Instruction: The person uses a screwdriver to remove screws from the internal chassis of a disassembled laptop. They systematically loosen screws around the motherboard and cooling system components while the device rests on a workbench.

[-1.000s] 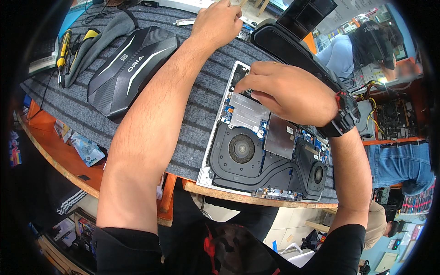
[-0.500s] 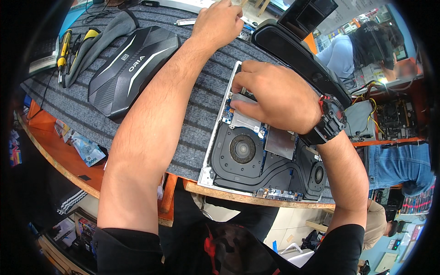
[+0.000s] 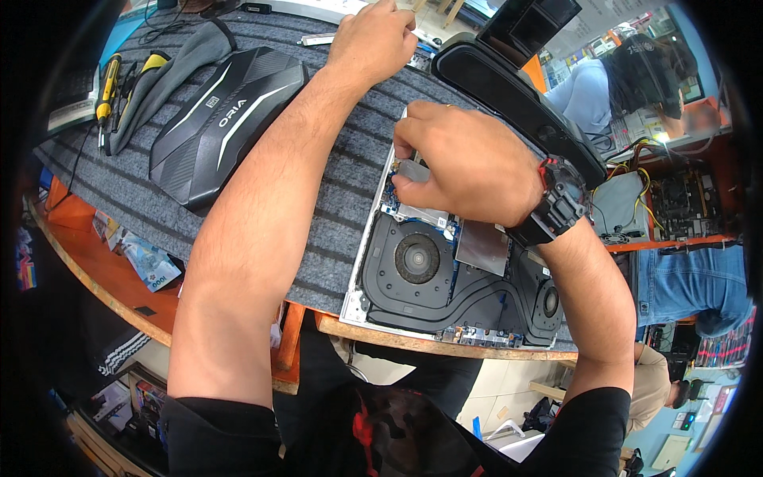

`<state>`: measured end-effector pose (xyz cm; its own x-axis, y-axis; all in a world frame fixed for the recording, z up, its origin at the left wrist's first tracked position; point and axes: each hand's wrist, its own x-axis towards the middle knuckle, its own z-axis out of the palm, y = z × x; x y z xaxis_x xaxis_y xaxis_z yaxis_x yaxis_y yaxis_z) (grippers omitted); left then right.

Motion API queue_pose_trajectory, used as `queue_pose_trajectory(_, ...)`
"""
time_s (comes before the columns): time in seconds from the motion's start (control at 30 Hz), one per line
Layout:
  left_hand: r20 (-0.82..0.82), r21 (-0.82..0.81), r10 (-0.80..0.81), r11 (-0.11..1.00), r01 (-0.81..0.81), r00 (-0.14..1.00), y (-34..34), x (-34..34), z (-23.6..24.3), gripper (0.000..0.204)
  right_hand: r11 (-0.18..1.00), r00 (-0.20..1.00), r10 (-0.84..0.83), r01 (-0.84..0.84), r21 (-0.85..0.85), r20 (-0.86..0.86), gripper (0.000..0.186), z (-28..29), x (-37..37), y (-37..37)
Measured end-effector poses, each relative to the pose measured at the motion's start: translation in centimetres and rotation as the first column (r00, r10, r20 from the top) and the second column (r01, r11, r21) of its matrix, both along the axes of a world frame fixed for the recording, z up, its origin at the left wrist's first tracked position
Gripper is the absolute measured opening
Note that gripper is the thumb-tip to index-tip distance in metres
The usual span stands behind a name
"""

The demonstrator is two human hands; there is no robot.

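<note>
An opened laptop with a white frame lies on the striped grey mat, its inside facing up. A round black fan, a smaller fan and a silver plate show in it. Over its far left part, my right hand is closed in a pinch, a thin grey sheet between thumb and fingers. The board under the palm is hidden. My left hand is at the mat's far edge with curled fingers; what they hold, if anything, is hidden. A black watch circles my right wrist.
Left of my left forearm lies an angular black case. Beyond it are a yellow-black screwdriver and a grey cloth. A long black device stands past the laptop. A person in jeans is at the right.
My right hand has shifted slightly left and tipped over the laptop's far left part, still pinching the grey sheet. My left hand stays in place. The whole view has shifted a little.
</note>
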<state>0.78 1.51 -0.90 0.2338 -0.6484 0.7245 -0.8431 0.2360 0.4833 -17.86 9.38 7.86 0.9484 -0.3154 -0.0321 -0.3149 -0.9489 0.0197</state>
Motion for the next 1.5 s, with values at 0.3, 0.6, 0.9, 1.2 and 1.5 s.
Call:
queue_pose_trajectory(0.3, 0.014, -0.033, -0.010, 0.999, 0.011, 1.000, 0.1, 0.1, 0.0, 0.013, 0.999, 0.999, 0.016, -0.017, 0.036, 0.031, 0.027, 0.3, 0.0, -0.3)
queue_pose_trajectory(0.6, -0.004, -0.027, -0.013, 1.000, 0.013, 1.000, 0.0, 0.1, -0.1, 0.014, 0.941, 0.994, -0.093, 0.070, 0.333, 0.055, 0.030, 2.9, -0.3, -2.3)
queue_pose_trajectory(0.9, 0.002, 0.026, 0.007, 1.000, -0.007, 1.000, -0.1, 0.2, -0.1, 0.016, 0.588, 0.979, -0.193, 0.061, 0.807, 0.066, 0.027, 2.2, -2.2, -6.0)
queue_pose_trajectory(1.2, 0.134, -0.053, 0.064, 0.997, -0.058, 0.989, -1.0, 0.7, -1.4, 0.018, 0.237, 0.891, -0.412, -0.096, 0.967, 0.189, 0.040, 2.0, -6.4, -9.7)
queue_pose_trajectory(1.5, 0.028, -0.014, -0.093, 0.995, 0.094, 0.995, -0.2, 0.3, -0.6, 0.024, 0.413, 0.626, -0.651, -0.183, 0.892, 0.429, 0.046, 1.4, -10.6, -12.5)
